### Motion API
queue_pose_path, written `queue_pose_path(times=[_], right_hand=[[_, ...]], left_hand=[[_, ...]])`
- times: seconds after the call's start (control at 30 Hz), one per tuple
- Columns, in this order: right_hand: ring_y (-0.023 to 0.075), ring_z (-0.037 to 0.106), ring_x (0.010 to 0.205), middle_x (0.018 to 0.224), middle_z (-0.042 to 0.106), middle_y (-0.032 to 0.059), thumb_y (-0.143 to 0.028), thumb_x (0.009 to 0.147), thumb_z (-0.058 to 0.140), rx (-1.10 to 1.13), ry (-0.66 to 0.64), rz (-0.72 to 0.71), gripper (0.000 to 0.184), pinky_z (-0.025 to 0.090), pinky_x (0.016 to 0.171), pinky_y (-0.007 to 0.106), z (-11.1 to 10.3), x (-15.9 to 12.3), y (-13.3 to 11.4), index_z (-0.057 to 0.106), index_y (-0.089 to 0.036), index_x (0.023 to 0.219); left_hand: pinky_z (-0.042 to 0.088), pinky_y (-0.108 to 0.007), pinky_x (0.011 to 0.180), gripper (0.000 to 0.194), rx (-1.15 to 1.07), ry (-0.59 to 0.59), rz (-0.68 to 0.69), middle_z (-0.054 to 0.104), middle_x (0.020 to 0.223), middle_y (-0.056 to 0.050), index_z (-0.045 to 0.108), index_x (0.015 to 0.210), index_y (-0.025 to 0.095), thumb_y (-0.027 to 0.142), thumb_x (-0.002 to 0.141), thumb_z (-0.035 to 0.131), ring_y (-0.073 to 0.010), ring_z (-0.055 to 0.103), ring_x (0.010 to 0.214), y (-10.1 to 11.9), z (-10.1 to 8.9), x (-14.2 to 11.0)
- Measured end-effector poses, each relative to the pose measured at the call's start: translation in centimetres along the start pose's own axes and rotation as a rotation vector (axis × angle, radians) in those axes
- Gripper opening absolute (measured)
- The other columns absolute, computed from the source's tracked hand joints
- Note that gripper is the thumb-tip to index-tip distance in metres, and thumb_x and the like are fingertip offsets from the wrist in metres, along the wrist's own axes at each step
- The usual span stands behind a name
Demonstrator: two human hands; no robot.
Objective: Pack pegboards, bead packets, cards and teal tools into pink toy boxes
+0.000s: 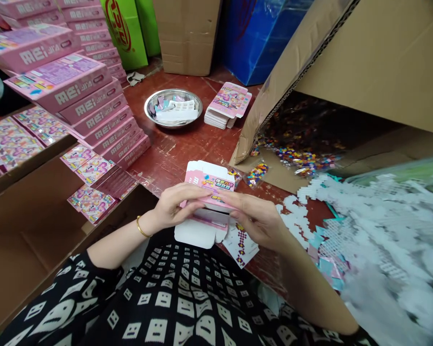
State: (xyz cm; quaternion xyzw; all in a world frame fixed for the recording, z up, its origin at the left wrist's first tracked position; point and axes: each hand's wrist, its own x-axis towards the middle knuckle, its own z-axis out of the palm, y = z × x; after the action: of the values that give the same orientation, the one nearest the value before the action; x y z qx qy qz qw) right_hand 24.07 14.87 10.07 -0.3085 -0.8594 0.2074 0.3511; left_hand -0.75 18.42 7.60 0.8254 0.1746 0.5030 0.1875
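Between both hands is a small pink-and-white cardboard box (216, 181), partly opened out, its white flaps sticking out at the far and near ends. My left hand (178, 203) pinches its left side, thumb below and fingers on top. On the right side my right hand (256, 216) grips it the same way. Under the right hand lies a white sheet with a purple and yellow pixel pattern (241, 242). Just beyond the box, a clear bag of coloured bricks (257, 174) rests on the red table (173, 149). The inside of the box is mostly hidden.
Stacked pink boxes (104, 115) rise at the left above an open carton (32, 216). Farther back stand a metal bowl (173, 124) of small packets and a pile of flat boxes (225, 103). To the right are a large carton (375, 62) of brick bags and heaped white pieces (389, 245).
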Motion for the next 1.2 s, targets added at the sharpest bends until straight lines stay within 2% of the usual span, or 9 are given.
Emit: queue_pose_path(times=[0.1,0.27,0.53,0.63,0.7,0.83,1.0,1.1,1.2], right_hand=[[0.0177,0.059,0.131,0.139,0.064,0.0068,-0.012,0.098,0.050,0.007,-0.042,0.006,0.048,0.055,0.107,0.039,-0.6,0.3,0.2,0.052,-0.027,0.144],[0.0207,0.057,0.133,0.143,0.059,0.0098,-0.019,0.099,0.051,-0.164,-0.089,-0.078,0.047,0.056,0.105,0.043,0.0,-0.4,0.7,0.048,-0.027,0.146],[0.0230,0.062,0.123,0.136,0.064,0.0118,-0.015,0.093,0.062,-0.402,0.149,-0.232,0.052,0.060,0.095,0.040,2.6,-2.1,1.6,0.052,-0.027,0.142],[0.0232,0.066,0.117,0.127,0.069,0.0114,-0.011,0.090,0.064,-0.394,0.347,-0.288,0.049,0.062,0.090,0.040,3.8,-2.0,2.0,0.058,-0.025,0.136],[0.0231,0.069,0.111,0.121,0.072,0.0101,-0.008,0.086,0.067,-0.373,0.466,-0.277,0.046,0.062,0.087,0.040,4.6,-1.7,2.5,0.063,-0.025,0.129],[0.0234,0.070,0.104,0.109,0.073,0.0085,-0.007,0.079,0.074,-0.349,0.630,-0.235,0.038,0.060,0.086,0.041,6.0,-1.1,3.3,0.067,-0.022,0.114],[0.0227,0.069,0.102,0.108,0.069,0.0065,-0.007,0.081,0.070,-0.320,0.617,-0.262,0.033,0.059,0.084,0.040,5.9,-1.0,3.3,0.067,-0.025,0.108],[0.0283,0.065,0.114,0.127,0.064,0.0129,-0.018,0.085,0.068,-0.213,0.631,-0.113,0.037,0.056,0.093,0.050,4.7,-1.0,2.9,0.064,-0.025,0.121],[0.0353,0.055,0.130,0.147,0.048,0.0186,-0.027,0.085,0.069,-0.053,0.751,0.018,0.060,0.049,0.101,0.061,4.0,-1.6,2.6,0.049,-0.022,0.142]], left_hand=[[0.060,-0.030,0.084,0.018,-0.013,0.008,-0.022,0.077,0.105,-0.012,0.068,0.112,0.018,0.020,0.097,0.058,-0.0172,0.073,0.098,-0.1,0.1,0.0],[0.061,-0.034,0.086,0.024,-0.019,0.036,0.126,0.074,0.113,-0.012,0.066,0.118,0.020,0.029,0.097,0.061,-0.0193,0.072,0.104,-1.3,0.9,-1.2],[0.058,-0.035,0.093,0.037,-0.069,0.067,0.138,0.070,0.120,-0.011,0.057,0.130,0.024,0.024,0.094,0.064,-0.0192,0.068,0.114,-2.0,2.6,-1.9],[0.054,-0.045,0.099,0.070,-0.085,0.166,-0.009,0.058,0.137,-0.014,0.033,0.147,0.032,0.034,0.089,0.072,-0.0256,0.058,0.129,-2.6,3.8,-4.1],[0.052,-0.050,0.100,0.088,-0.074,0.136,-0.258,0.050,0.143,-0.018,0.025,0.150,0.029,0.044,0.081,0.078,-0.0313,0.055,0.130,-3.4,4.3,-6.4],[0.046,-0.055,0.104,0.071,-0.012,-0.038,-0.632,0.062,0.127,-0.018,0.049,0.135,0.019,0.054,0.080,0.076,-0.0341,0.060,0.118,-4.8,4.6,-10.5],[0.051,-0.049,0.098,0.053,-0.005,0.059,-0.620,0.069,0.114,-0.015,0.060,0.124,0.020,0.055,0.086,0.068,-0.0308,0.065,0.106,-4.7,5.3,-11.0],[0.057,-0.041,0.086,0.045,-0.003,0.167,-0.581,0.071,0.109,-0.015,0.061,0.122,0.018,0.054,0.096,0.053,-0.0259,0.070,0.098,-4.4,3.2,-8.5],[0.055,-0.037,0.093,0.037,0.096,0.339,-0.530,0.070,0.118,-0.011,0.063,0.122,0.020,0.047,0.097,0.055,-0.0218,0.067,0.108,-4.1,-5.4,-3.4]])
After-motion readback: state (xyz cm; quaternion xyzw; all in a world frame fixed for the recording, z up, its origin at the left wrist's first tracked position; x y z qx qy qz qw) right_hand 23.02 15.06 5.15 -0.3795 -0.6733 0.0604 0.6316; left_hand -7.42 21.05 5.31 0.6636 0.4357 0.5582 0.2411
